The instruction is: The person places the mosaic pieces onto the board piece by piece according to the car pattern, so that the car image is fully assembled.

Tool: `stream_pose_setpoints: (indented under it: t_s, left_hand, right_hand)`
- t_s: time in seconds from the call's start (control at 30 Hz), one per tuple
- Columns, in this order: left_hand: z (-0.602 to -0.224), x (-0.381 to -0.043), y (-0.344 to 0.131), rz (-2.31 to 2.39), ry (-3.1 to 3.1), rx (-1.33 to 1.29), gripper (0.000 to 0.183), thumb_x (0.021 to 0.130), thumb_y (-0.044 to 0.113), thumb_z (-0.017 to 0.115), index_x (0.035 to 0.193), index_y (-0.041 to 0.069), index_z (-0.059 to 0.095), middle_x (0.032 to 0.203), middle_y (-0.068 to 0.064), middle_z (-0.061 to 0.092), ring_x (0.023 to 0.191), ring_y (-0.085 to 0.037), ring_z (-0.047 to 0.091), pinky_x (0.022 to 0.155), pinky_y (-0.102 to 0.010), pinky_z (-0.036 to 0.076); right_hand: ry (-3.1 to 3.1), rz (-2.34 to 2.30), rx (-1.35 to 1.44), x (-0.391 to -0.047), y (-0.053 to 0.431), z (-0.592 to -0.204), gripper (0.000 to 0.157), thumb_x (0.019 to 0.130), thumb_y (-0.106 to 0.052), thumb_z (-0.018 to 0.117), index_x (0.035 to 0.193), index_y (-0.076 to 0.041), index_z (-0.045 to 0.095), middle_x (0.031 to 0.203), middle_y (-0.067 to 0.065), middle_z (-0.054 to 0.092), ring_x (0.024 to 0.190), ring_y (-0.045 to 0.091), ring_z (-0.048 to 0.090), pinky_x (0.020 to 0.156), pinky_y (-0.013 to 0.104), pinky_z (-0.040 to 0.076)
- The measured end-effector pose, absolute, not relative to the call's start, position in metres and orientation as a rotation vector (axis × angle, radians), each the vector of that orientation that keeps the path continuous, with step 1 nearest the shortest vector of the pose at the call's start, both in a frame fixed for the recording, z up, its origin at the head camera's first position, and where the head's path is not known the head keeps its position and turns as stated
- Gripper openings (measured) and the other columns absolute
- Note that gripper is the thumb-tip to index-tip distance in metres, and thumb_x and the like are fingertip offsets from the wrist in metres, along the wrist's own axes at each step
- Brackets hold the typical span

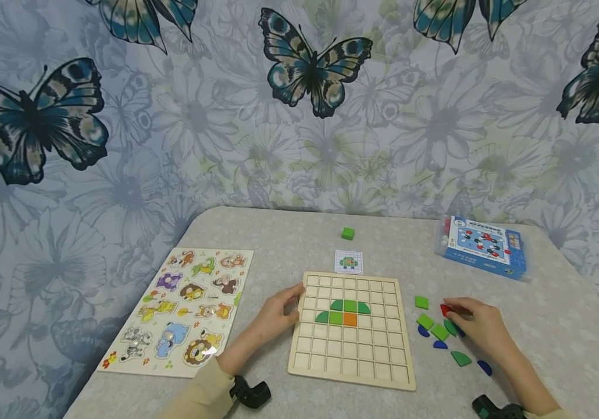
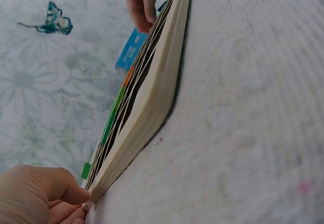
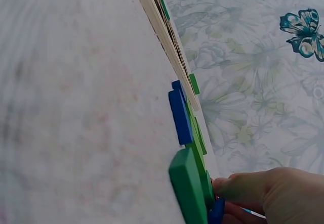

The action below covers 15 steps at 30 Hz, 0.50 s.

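A wooden grid board (image 1: 352, 355) lies in the middle of the table, bearing several green pieces and one orange square (image 1: 349, 319). My left hand (image 1: 277, 311) holds the board's left edge between thumb and fingers, as the left wrist view also shows. Off the board's right side, my right hand (image 1: 480, 326) pinches a small red piece (image 1: 444, 310) between thumb and forefinger. Around those fingertips lie loose green squares (image 1: 425, 321), a dark green quarter-round piece (image 1: 460, 358) and blue half-round pieces (image 1: 440, 344). In the right wrist view the red piece is mostly hidden by the thumb.
Behind the board lies a small pattern card (image 1: 349, 262), with a green block (image 1: 348, 233) beyond it. An animal puzzle board (image 1: 174, 314) occupies the left side. A blue boxed set (image 1: 485, 247) stands at the back right, near the butterfly-patterned wall (image 1: 310, 157).
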<state>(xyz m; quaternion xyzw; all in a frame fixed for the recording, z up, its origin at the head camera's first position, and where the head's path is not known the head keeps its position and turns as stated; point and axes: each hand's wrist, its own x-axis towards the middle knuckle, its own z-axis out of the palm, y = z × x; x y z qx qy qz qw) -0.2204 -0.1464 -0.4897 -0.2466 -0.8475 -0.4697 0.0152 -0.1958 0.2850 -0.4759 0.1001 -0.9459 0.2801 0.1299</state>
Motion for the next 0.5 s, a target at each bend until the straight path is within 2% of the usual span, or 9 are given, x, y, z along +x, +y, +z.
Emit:
stream_pose_setpoints:
  t_s: [0.23,0.5]
  left_hand:
    - [-0.491,-0.220,-0.147,-1.468,-2.639,-0.774,0.061,0.080,-0.011,0.057,0.139,-0.009,0.039,0.136,-0.022,0.047,0.124,-0.031,0.046,0.102,-0.037,0.040]
    - [-0.490,-0.221,-0.146,-1.470,-2.648,-0.749,0.061,0.081,-0.010,0.058,0.139,-0.008,0.039,0.137,-0.021,0.046,0.124,-0.031,0.046,0.102,-0.036,0.040]
  right_hand:
    - [-2.730,0.799,0.303,-0.196,0.284,-0.481,0.028,0.078,-0.003,0.073,0.106,0.003,0.069,0.098,0.020,0.067,0.083,0.031,0.066,0.065,0.037,0.058]
    - [-2.628,0.822,0.222,-0.196,0.279,-0.462,0.030,0.081,-0.004,0.071,0.109,0.005,0.066,0.101,0.023,0.066,0.087,0.037,0.063,0.072,0.052,0.054]
